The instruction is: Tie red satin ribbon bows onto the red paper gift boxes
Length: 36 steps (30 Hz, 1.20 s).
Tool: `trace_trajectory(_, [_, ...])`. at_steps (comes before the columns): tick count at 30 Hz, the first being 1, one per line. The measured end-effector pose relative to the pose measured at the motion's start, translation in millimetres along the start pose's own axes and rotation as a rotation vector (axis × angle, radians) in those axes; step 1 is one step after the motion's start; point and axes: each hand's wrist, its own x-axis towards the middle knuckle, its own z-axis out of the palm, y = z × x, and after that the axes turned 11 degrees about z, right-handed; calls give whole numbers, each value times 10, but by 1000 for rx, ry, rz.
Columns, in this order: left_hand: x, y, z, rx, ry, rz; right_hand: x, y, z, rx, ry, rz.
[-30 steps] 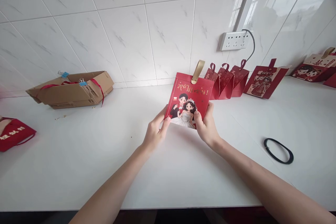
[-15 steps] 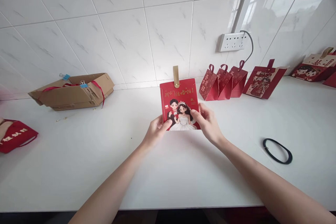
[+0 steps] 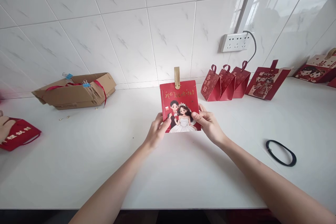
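Note:
A red gift box (image 3: 180, 94) with a cartoon bride and groom, gold lettering and a gold strap handle stands upright between my two hands. My left hand (image 3: 156, 131) grips its lower left side, thumb on the front. On the opposite lower edge, my right hand (image 3: 210, 125) is closed the same way, with its thumb across the front. Fingers behind the box are partly hidden. To its right stand several smaller red gift boxes (image 3: 210, 87) with looped handles. Beside these leans a red box with a figure print (image 3: 266, 82).
A cardboard box (image 3: 76, 94) with red ribbon and blue binder clips sits at the back left. Another person's hand (image 3: 5, 127) touches a red bag (image 3: 22, 134) at the left edge. A black ring-shaped band (image 3: 280, 153) lies at right. A power strip (image 3: 236, 42) hangs on the wall.
Another person's hand has come in at the left edge onto the red bag. My hands keep hold of the gift box, nearly still. The whole view has shifted slightly.

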Motion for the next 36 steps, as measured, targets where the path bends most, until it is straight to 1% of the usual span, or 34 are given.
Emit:
trace_trajectory(4, [8,-12,-12,-6,52,-30,-3,-7,0,-4,-57,-13])
trace_trajectory(6, [7,-21,-16,29,75,-5,-8,-14,5,32,-93,22])
trace_trajectory(9, [-2,-30,-21,81,73,52,-10,-16,14,166,-155,105])
trace_trajectory(12, [-13,-30,-25,101,57,88,-6,-9,17,251,-188,135])
trace_trajectory(18, [-33,-28,-36,38,35,151,-15,-10,36,238,-159,176])
trace_trajectory(21, [-54,-42,-55,75,-23,226,-22,-28,53,248,-151,233])
trace_trajectory(23, [-65,-65,-70,90,-67,241,-22,-43,56,253,-162,262])
trace_trajectory(25, [-68,-95,-83,69,-74,213,-18,-52,52,231,-164,258])
trace_trajectory(29, [-62,-135,-81,-6,-20,180,-6,-53,45,168,-144,208])
trace_trajectory(32, [-65,-120,-59,-39,-12,167,-1,-53,60,117,-133,218])
trace_trajectory(36, [-68,-89,-46,-44,9,129,2,-53,89,-119,-55,213])
